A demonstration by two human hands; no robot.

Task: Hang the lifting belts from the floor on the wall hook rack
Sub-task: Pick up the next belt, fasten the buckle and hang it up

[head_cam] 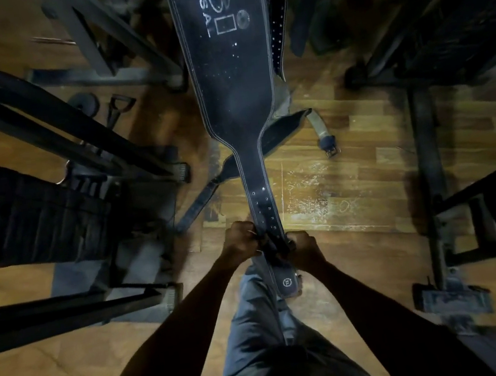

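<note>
Both hands, left hand (239, 240) and right hand (303, 245), clenched on the belt (234, 93) strap; looks mid-hang, next up is hooking it, rack's out of view.

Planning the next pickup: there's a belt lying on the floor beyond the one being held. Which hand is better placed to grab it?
Probably the right hand. The floor belt and its buckle lie right of the held belt, on that hand's side. The left hand would have to cross over.
</note>
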